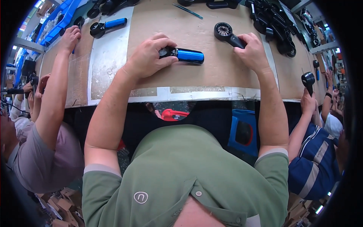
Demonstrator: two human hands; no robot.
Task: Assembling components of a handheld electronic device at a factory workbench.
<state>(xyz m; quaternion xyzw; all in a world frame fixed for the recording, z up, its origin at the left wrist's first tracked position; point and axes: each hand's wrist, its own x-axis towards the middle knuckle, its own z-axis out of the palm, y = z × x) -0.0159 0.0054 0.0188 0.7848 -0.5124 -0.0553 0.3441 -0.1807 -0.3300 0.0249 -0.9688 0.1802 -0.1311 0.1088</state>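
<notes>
My left hand (155,54) is closed round the dark head of a small handheld fan body, whose blue cylindrical battery (191,56) lies exposed in its black handle shell pointing right. The piece rests on or just over the cardboard-covered tabletop. My right hand (251,51) grips the lower handle of a black handheld fan (224,31). Its round grille faces up and its head points to the far left. The tip of that handle is hidden in my palm.
A similar fan body with a blue battery (113,23) lies at the far left. A thin pen-like tool (188,11) lies at the far middle. Black fan parts (270,22) pile up at the far right. Co-workers sit on both sides; the right one's hand holds a black fan (308,79).
</notes>
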